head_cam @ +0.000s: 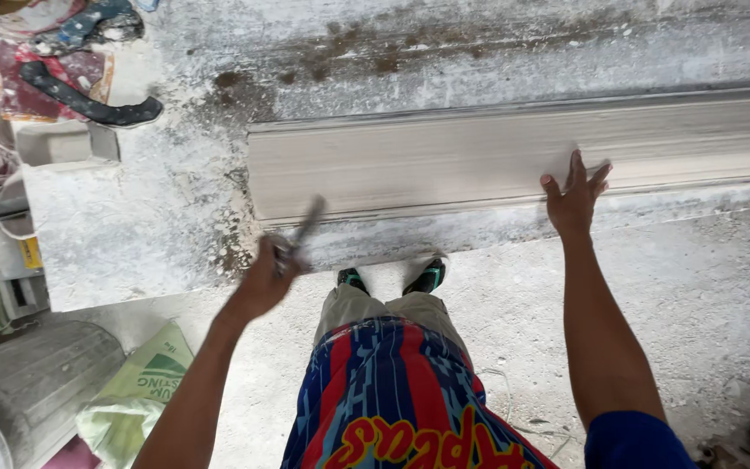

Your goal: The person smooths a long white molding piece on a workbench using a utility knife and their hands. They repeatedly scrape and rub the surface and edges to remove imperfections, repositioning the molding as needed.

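**Moulding steadied, blade close to its end**

While the long plaster cornice moulding lies on the dusty slab, it is pressed flat by the open right hand. A blurred scraper is clenched in the left hand. A slip could chip the end. A green sack lies nearby, contents unseen.

Long moulding lies across the bench, centre to right edge. Right hand on its near edge, left hand with scraper at its lower-left corner. Sack lower left.
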### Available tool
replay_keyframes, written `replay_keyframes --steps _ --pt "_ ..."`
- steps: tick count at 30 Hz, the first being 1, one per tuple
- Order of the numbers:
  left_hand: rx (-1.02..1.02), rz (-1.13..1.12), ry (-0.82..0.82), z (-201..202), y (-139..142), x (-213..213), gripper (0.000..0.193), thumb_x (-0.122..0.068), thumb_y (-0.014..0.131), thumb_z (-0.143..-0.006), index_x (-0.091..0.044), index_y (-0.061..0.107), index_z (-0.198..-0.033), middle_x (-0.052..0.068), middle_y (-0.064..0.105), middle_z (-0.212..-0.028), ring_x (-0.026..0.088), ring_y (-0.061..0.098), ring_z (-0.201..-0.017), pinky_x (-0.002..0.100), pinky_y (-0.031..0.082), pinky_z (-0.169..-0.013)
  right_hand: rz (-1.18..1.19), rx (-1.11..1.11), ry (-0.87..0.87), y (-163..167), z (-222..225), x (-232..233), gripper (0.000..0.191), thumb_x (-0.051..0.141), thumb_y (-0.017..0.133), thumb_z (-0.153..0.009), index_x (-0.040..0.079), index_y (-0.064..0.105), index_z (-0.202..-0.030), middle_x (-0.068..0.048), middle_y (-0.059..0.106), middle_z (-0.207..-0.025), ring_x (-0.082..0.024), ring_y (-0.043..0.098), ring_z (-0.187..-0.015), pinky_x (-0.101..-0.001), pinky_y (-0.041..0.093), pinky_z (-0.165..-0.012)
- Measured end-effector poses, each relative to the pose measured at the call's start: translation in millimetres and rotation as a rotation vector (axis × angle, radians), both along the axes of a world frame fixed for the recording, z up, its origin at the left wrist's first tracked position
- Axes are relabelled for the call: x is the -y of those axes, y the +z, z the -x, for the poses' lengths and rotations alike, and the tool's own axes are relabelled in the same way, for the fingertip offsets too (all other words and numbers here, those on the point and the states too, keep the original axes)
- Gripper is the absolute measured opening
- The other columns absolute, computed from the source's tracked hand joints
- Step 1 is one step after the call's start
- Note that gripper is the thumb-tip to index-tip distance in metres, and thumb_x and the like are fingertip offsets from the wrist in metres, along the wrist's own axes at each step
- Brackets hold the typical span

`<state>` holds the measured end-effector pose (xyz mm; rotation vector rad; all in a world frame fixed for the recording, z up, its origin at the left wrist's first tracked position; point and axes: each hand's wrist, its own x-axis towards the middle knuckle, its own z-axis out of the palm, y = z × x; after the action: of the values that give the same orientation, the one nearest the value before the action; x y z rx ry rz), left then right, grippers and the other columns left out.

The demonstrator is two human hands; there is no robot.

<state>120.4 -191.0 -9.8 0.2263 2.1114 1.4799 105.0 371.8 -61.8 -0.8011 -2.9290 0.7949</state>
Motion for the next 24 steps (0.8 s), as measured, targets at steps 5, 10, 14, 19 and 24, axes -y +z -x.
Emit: replay_keyframes --steps 5,10,14,19,24 --pt "-0.115 0.247 -0.188 -25.0 -22.4 23.2 0.033 -0.015 0.056 -0.101 -0.007 0.050 -0.133 0.019 0.069 -0.099 0.023 0.069 -0.075 0.036 0.059 -0.062 0.076 -0.006 -0.102 9.3 -21.9 29.4 0.077 0.052 0.054 -0.099 0.013 0.031 -0.162 -0.037 -0.003 -0.167 -0.056 0.004 -0.153 -0.0677 0.024 -0.117" --pt "-0.495 0.324 -0.267 -1.8 -30.0 50.2 0.028 -0.018 0.057 -0.102 -0.019 0.068 -0.127 0.013 0.075 -0.106 0.021 0.074 -0.075 0.033 0.064 -0.061 0.007 -0.137 0.090 13.5 -107.2 61.7 0.062 0.036 0.059 -0.106 0.008 0.040 -0.158 -0.035 0.009 -0.168 -0.052 0.018 -0.157 -0.0593 0.032 -0.121" --pt "-0.504 0.558 -0.426 4.2 -29.0 -48.8 0.034 -0.025 0.054 -0.102 -0.013 0.061 -0.132 0.018 0.071 -0.107 0.026 0.071 -0.065 0.038 0.060 -0.041 0.161 -0.194 -0.076 25.1 -151.3 77.9 0.057 0.028 0.062 -0.101 0.009 0.045 -0.152 -0.031 0.018 -0.167 -0.045 0.036 -0.149 -0.0509 0.044 -0.113" --pt "-0.780 0.317 -0.313 -4.0 -32.4 -217.1 0.030 -0.026 0.059 -0.093 -0.014 0.069 -0.119 0.018 0.070 -0.091 0.033 0.069 -0.061 0.045 0.057 -0.048 0.097 -0.173 -0.106 36.2 -162.1 87.9 0.050 0.021 0.063 -0.100 0.010 0.050 -0.148 -0.027 0.024 -0.165 -0.041 0.041 -0.145 -0.0447 0.053 -0.098" --pt "-0.750 0.428 -0.402 -3.8 -30.6 -182.6 0.030 -0.019 0.051 -0.102 -0.011 0.066 -0.127 0.017 0.071 -0.092 0.032 0.071 -0.064 0.045 0.058 -0.049 0.165 -0.213 -0.173 26.4 -224.7 68.1 0.043 0.016 0.061 -0.103 0.005 0.054 -0.144 -0.027 0.031 -0.161 -0.038 0.046 -0.142 -0.0406 0.055 -0.100"
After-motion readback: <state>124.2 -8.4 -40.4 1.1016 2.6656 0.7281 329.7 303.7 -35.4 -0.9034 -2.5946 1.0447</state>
